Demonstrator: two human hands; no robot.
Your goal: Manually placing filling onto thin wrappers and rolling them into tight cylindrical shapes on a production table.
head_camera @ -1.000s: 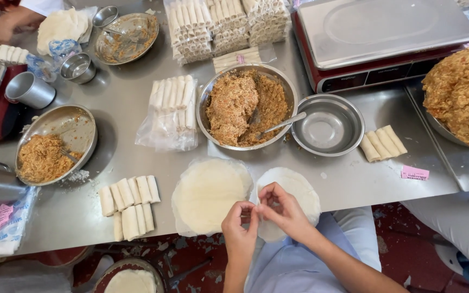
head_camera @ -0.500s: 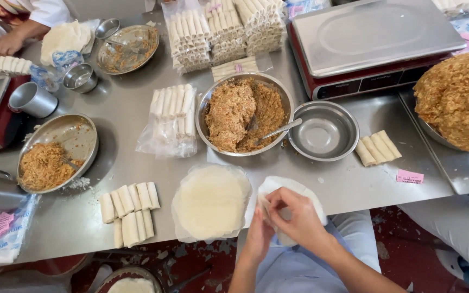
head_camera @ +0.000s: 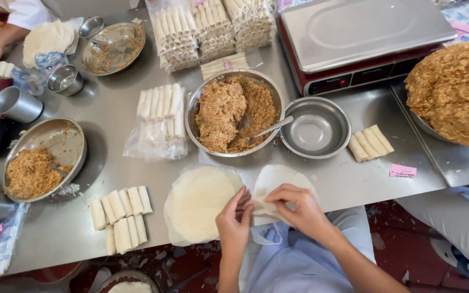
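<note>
Lower centre of frame: my left hand [head_camera: 234,220] and right hand [head_camera: 295,205] both pinch the near edge of a thin white wrapper [head_camera: 282,183], grip of each clamped on it, fingertips meeting over the folded part. The wrapper lies at the near edge of the steel table [head_camera: 109,114], just right of a round wrapper stack [head_camera: 199,202]. Above them, centre, sits a bowl of shredded filling [head_camera: 233,113] with a spoon [head_camera: 270,129], touching an empty steel bowl [head_camera: 315,127]. Finished rolls [head_camera: 121,216] lie lower left, more rolls [head_camera: 371,142] at right.
</note>
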